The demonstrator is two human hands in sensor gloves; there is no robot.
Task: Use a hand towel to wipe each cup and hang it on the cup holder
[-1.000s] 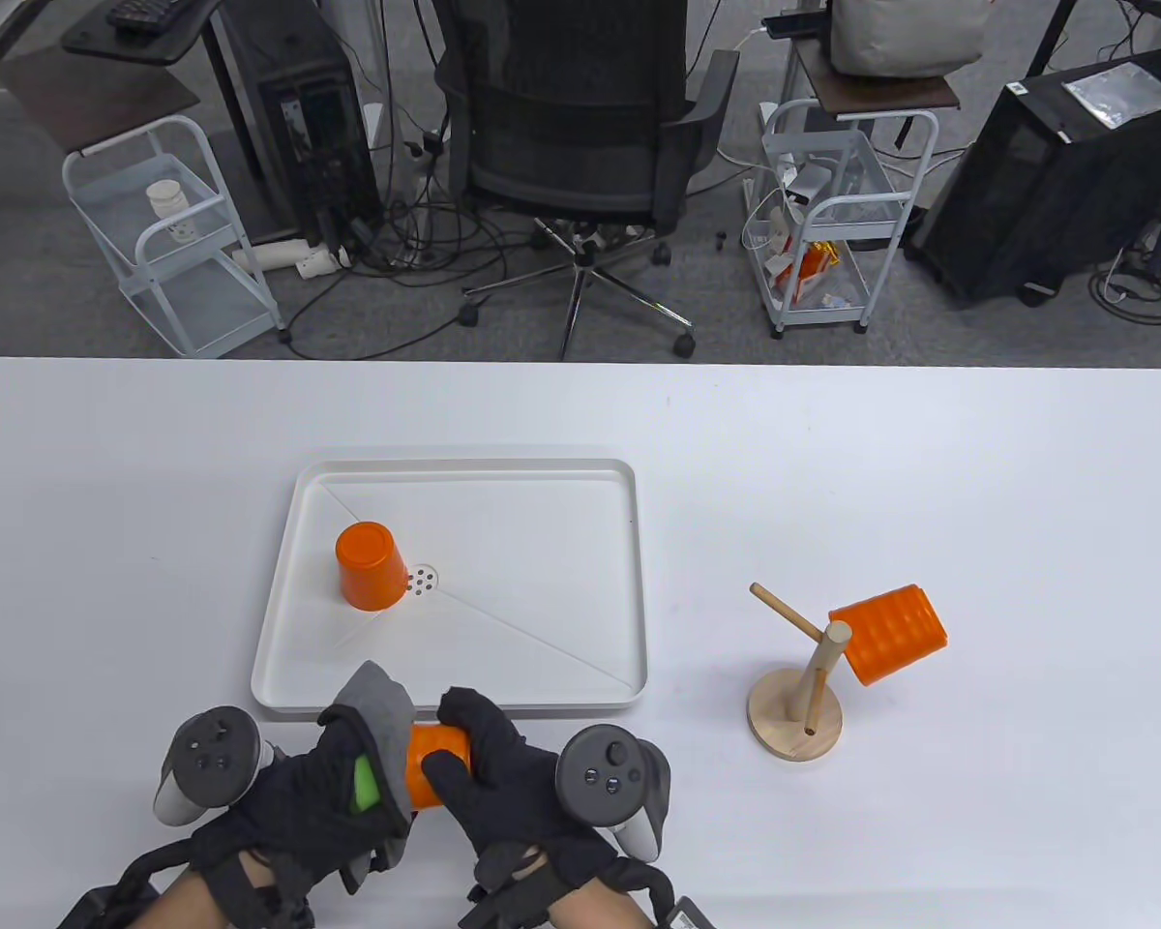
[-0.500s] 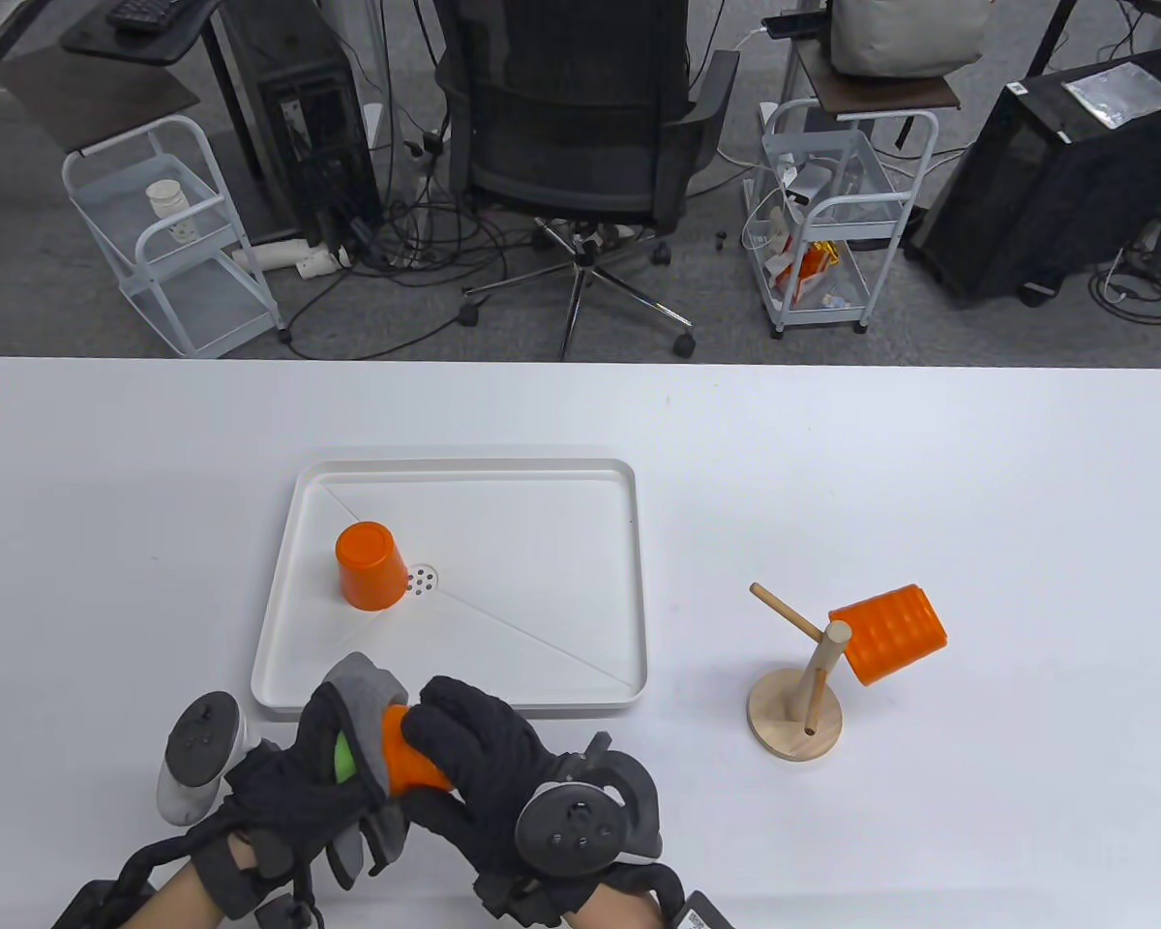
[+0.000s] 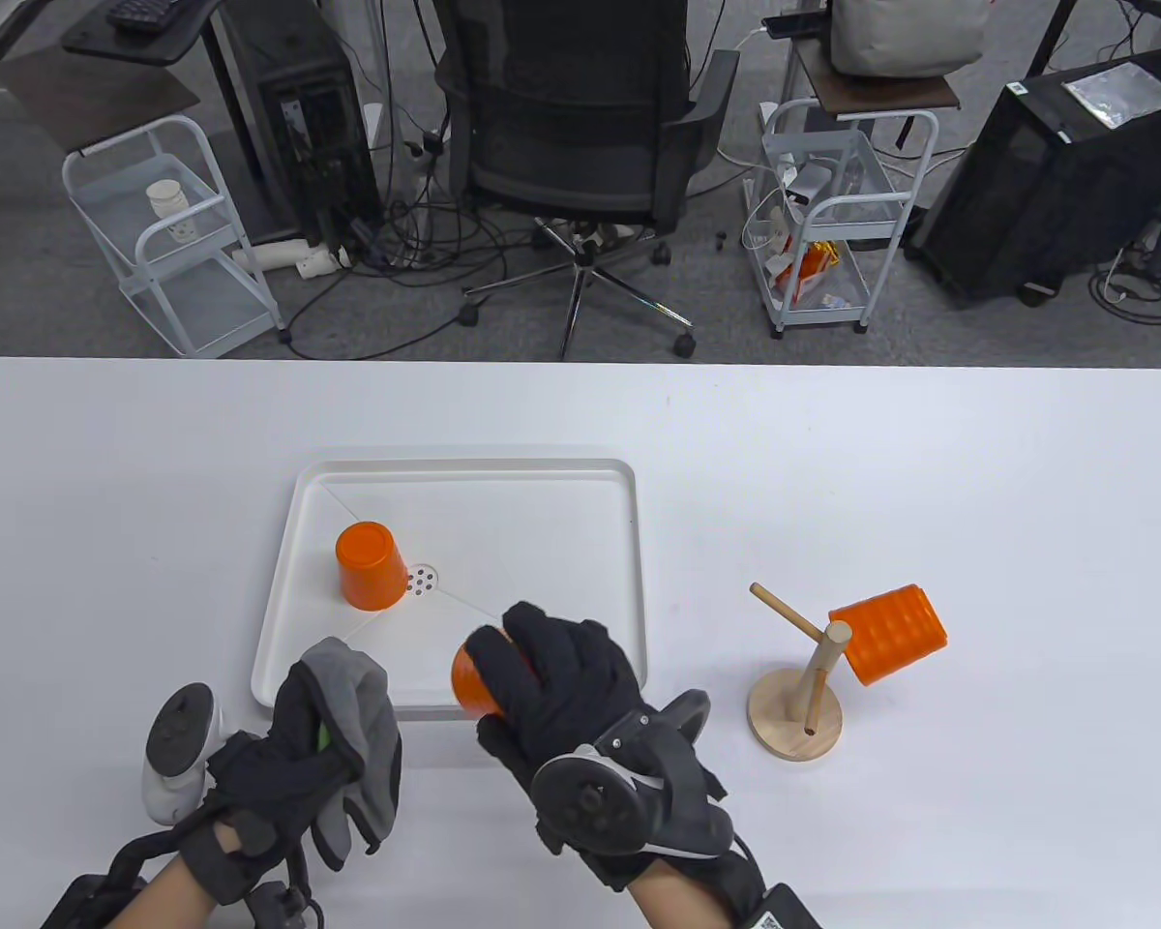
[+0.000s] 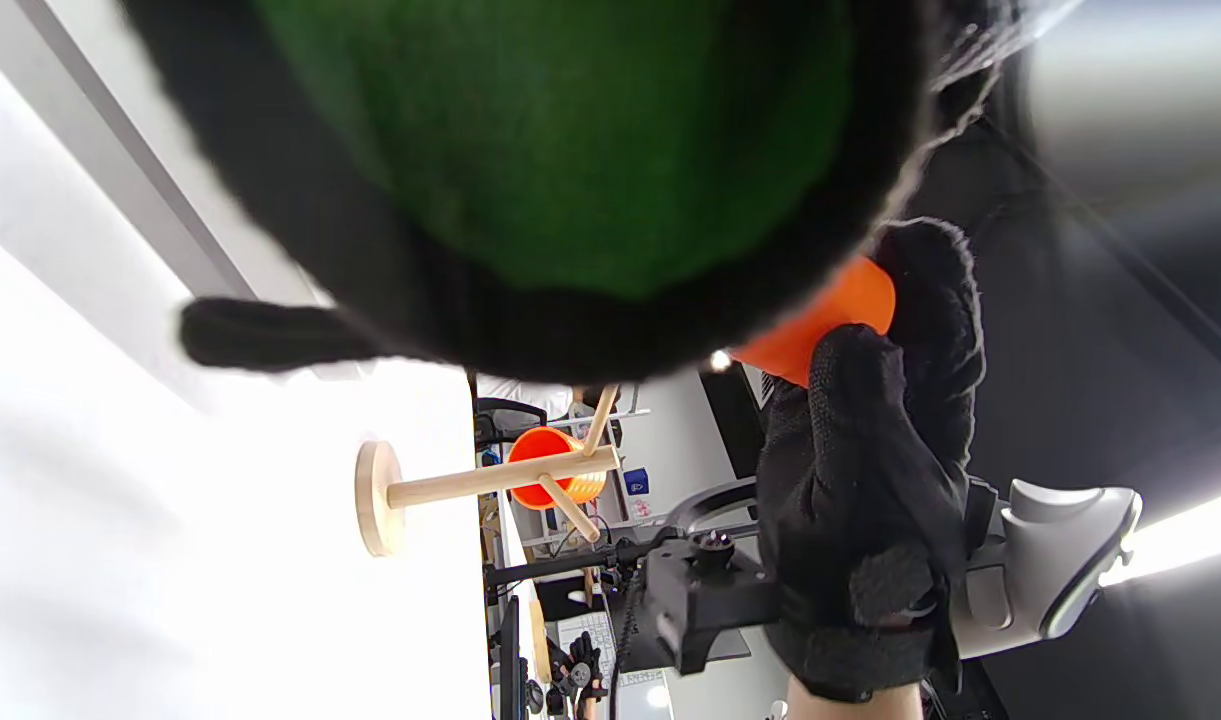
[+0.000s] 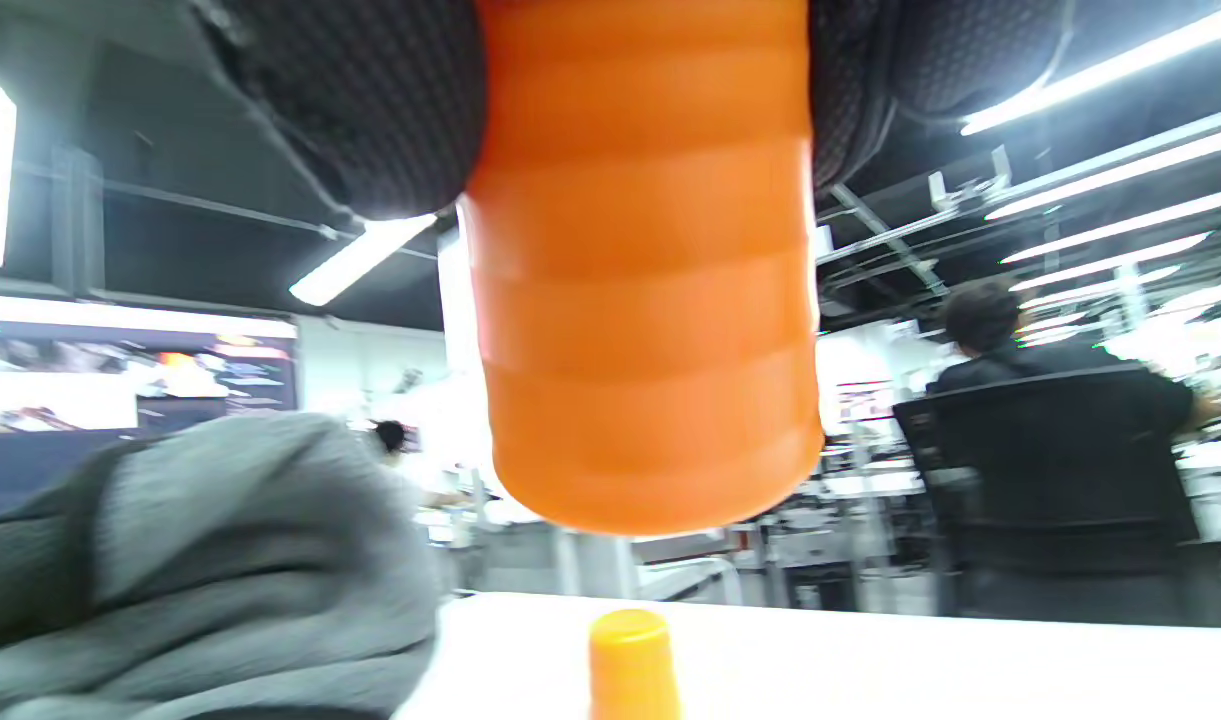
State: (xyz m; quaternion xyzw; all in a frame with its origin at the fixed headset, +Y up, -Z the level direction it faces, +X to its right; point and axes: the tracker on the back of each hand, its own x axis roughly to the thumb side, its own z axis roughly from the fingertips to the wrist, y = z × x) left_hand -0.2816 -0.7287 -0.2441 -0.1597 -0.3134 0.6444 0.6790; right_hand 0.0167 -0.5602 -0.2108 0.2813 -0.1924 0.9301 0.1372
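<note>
On the table — three orange cups [image 3: 371, 566], one cup holder [image 3: 795, 716]

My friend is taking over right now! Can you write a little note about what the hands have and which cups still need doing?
Right hand holds an orange cup above the tray.
Left hand holds the grey towel.
One ribbed cup already hangs on the wooden cup holder.
Another cup sits upside down in the tray.
Left: hang the held cup, then wipe and hang the tray cup.
</note>
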